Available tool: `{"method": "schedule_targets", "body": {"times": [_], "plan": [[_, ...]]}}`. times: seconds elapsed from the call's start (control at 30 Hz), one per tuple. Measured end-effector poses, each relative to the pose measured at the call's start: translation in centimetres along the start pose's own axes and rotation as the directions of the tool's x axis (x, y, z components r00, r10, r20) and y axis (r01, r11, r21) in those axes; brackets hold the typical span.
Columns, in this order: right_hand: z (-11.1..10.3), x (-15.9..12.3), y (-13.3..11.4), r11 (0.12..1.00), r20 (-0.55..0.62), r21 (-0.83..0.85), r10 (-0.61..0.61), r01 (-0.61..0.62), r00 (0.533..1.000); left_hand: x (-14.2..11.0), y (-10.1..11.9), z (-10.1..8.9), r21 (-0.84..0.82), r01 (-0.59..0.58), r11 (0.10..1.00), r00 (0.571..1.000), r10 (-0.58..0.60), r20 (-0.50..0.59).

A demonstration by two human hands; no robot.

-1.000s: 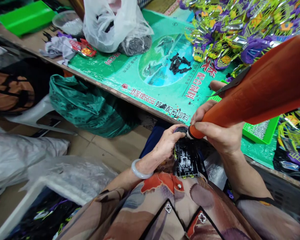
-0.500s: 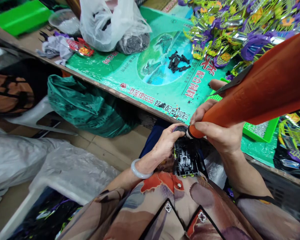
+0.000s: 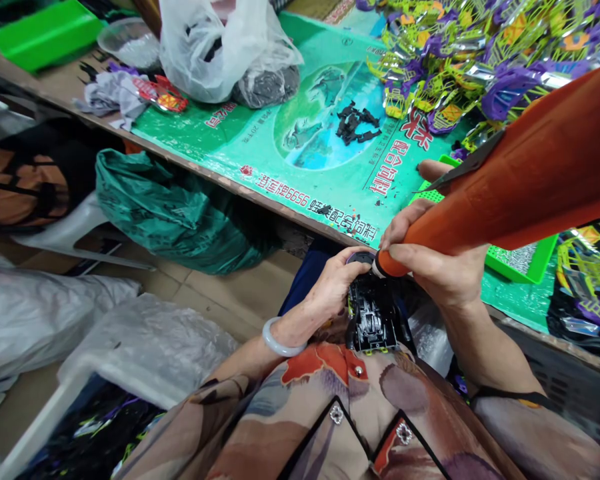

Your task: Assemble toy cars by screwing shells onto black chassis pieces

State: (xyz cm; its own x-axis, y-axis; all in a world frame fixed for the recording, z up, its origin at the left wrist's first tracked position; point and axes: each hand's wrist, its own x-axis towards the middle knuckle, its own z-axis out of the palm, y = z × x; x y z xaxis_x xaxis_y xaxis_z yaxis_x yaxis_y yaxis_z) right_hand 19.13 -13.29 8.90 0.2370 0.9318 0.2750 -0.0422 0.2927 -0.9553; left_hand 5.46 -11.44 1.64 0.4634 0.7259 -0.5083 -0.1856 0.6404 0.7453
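Note:
My left hand [image 3: 335, 285] grips a black toy car chassis [image 3: 373, 315] held against my lap, its fingers curled over the car's left side near a wheel. My right hand [image 3: 437, 257] is wrapped around the narrow end of a large orange electric screwdriver [image 3: 520, 180], whose tip presses down onto the top of the chassis. The screwdriver's body rises up and to the right across the view and hides part of the table behind it. A pale bangle sits on my left wrist.
A green printed sheet [image 3: 300, 147] covers the table, with a small pile of black parts [image 3: 356, 124] on it. Heaps of purple and yellow plastic frames [image 3: 460, 60] lie at the back right. A green tray [image 3: 525, 257], white plastic bag [image 3: 220, 47] and green sack [image 3: 175, 213] are nearby.
Hardly anything has moved: both hands stay on the chassis and screwdriver. The view shifted slightly between the earliest frame and now.

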Motion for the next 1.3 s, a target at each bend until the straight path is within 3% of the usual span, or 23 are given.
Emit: {"method": "schedule_targets", "body": {"times": [0.87,1.3], "plan": [[0.33,-0.1,-0.04,0.999,-0.067,-0.022,-0.042,0.041,0.997,-0.09,-0.02,0.01,-0.018,-0.001,1.0,1.0,0.001,-0.016],[0.48,-0.75,-0.23,0.999,0.102,-0.031,0.032,-0.029,0.994,-0.45,-0.63,0.35,-0.094,0.01,0.996,1.0,-0.013,-0.027]]}}
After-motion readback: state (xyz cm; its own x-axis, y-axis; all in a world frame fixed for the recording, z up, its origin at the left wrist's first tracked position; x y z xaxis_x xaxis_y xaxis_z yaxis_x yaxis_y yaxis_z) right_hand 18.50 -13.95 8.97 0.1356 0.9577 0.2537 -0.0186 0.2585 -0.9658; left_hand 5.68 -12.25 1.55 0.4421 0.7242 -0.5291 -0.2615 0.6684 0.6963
